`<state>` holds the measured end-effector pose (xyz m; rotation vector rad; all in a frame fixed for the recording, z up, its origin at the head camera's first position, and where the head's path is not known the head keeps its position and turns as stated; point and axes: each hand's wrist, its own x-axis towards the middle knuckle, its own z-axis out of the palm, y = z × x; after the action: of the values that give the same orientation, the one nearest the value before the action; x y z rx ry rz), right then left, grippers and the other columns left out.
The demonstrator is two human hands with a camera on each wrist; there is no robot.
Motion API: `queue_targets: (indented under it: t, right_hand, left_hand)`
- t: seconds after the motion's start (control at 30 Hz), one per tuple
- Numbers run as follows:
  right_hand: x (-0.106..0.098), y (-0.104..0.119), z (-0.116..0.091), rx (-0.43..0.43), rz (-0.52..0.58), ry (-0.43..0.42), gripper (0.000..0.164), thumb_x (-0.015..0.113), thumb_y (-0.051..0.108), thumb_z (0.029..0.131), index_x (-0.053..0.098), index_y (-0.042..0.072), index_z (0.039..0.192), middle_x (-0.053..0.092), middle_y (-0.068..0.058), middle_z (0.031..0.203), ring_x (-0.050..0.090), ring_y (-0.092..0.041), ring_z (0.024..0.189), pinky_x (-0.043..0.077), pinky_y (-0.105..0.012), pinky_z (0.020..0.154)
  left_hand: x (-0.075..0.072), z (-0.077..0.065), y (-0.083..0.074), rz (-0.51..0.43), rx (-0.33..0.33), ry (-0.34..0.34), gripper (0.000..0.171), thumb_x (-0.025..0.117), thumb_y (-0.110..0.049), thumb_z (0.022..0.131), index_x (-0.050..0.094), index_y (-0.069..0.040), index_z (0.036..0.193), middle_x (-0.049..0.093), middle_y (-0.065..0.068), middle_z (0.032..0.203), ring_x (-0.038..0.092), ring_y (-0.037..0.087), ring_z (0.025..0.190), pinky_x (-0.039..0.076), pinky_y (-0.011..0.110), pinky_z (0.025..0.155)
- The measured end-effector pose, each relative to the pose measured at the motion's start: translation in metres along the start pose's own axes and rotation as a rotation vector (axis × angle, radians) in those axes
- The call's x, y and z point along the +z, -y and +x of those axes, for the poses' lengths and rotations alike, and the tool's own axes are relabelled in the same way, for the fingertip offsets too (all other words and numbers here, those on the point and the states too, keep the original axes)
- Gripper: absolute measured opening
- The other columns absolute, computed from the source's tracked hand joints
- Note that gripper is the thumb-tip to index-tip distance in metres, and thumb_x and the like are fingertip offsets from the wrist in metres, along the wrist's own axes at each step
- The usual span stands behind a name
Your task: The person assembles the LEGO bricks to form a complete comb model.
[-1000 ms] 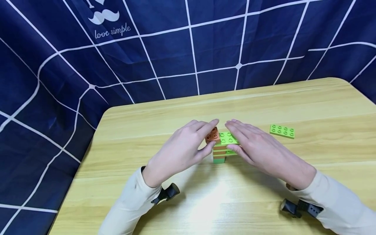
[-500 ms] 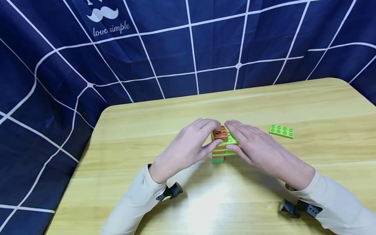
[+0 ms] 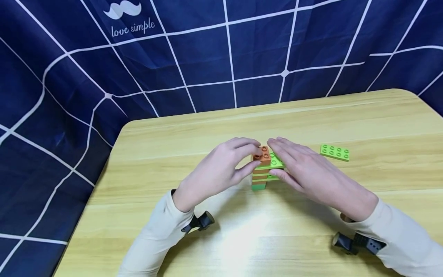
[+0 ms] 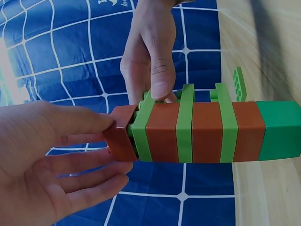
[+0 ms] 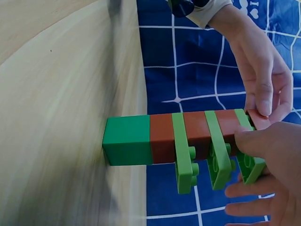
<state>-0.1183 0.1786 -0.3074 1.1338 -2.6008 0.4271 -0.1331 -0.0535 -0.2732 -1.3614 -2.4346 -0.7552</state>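
Note:
A tower of toy building bricks stands on the table, with a dark green brick at its base and orange-brown bricks alternating with flat light green bricks above. My left hand pinches an orange-brown brick between thumb and fingers at the tower's top left end. In the left wrist view, that brick sits slightly tilted against the studs, with a narrow gap. From the right, my right hand holds the top flat light green brick, thumb in front and fingers behind. Its fingertips' contact at the back is hidden.
A loose flat light green brick lies on the wooden table beyond the right hand. A dark blue curtain with white lines hangs behind the table's far edge. Each wrist carries a small black camera.
My left hand has moved right, bringing the orange-brown brick from beside the tower's top to over its left-end studs. My right hand has kept its place at the tower.

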Motion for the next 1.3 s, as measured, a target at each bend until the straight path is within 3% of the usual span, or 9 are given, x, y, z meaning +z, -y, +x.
queue_targets:
  t: [0.13,0.3,0.5,0.63,0.83,1.07,1.3]
  right_hand:
    - [-0.002,0.001,0.000,-0.007,0.019,-0.033,0.061,0.047,0.042,0.101,0.043,-0.003,0.142,0.048,-0.024,0.140,0.046,-0.041,0.128,0.039,-0.059,0.101]
    - [-0.002,0.004,0.003,-0.035,0.085,-0.140,0.053,0.041,0.039,0.104,0.051,0.000,0.137,0.056,-0.017,0.133,0.052,-0.035,0.123,0.041,-0.055,0.100]
    - [0.001,0.000,0.011,-0.065,0.108,-0.215,0.055,0.035,0.041,0.105,0.059,-0.003,0.126,0.062,-0.016,0.124,0.057,-0.034,0.115,0.044,-0.053,0.096]
    - [0.001,-0.003,0.015,-0.075,0.117,-0.212,0.054,0.035,0.042,0.104,0.060,-0.001,0.124,0.064,-0.015,0.121,0.058,-0.033,0.113,0.044,-0.053,0.095]
    - [0.003,-0.002,0.022,-0.089,0.137,-0.196,0.049,0.038,0.040,0.104,0.062,0.000,0.123,0.065,-0.012,0.120,0.058,-0.031,0.114,0.043,-0.051,0.098]
    - [0.004,-0.002,0.023,-0.117,0.103,-0.222,0.058,0.031,0.044,0.105,0.063,-0.003,0.117,0.066,-0.014,0.112,0.059,-0.032,0.109,0.046,-0.050,0.095]
    - [0.005,0.000,0.026,-0.140,0.081,-0.242,0.057,0.029,0.044,0.105,0.062,-0.002,0.112,0.067,-0.013,0.107,0.060,-0.032,0.105,0.047,-0.050,0.093]
  left_hand:
    - [-0.001,0.001,0.000,-0.036,0.008,-0.003,0.009,0.069,-0.010,0.090,0.071,-0.005,0.097,0.070,0.005,0.103,0.065,0.016,0.099,0.047,0.015,0.093]
    - [-0.003,0.002,0.000,-0.117,-0.005,0.018,0.012,0.069,-0.010,0.090,0.069,-0.003,0.100,0.071,0.004,0.099,0.067,0.014,0.096,0.047,0.013,0.090]
    - [-0.002,0.001,0.006,-0.205,-0.109,0.021,0.027,0.070,-0.013,0.089,0.055,0.000,0.107,0.070,0.008,0.100,0.068,0.018,0.094,0.050,0.016,0.087]
    - [-0.001,0.001,0.010,-0.251,-0.155,0.016,0.032,0.073,-0.015,0.086,0.056,0.001,0.108,0.071,0.010,0.099,0.069,0.016,0.092,0.051,0.015,0.085]
    - [-0.002,0.002,0.009,-0.213,-0.194,0.047,0.032,0.073,-0.022,0.087,0.066,-0.001,0.110,0.071,0.006,0.103,0.067,0.013,0.091,0.050,0.014,0.084]
    - [-0.002,0.004,0.005,-0.118,-0.178,0.080,0.030,0.071,-0.025,0.089,0.070,-0.003,0.109,0.072,0.003,0.098,0.066,0.012,0.090,0.051,0.017,0.084]
    - [-0.002,0.006,0.006,-0.122,-0.247,0.140,0.037,0.068,-0.026,0.091,0.068,0.001,0.117,0.072,0.008,0.106,0.068,0.015,0.099,0.052,0.020,0.087]
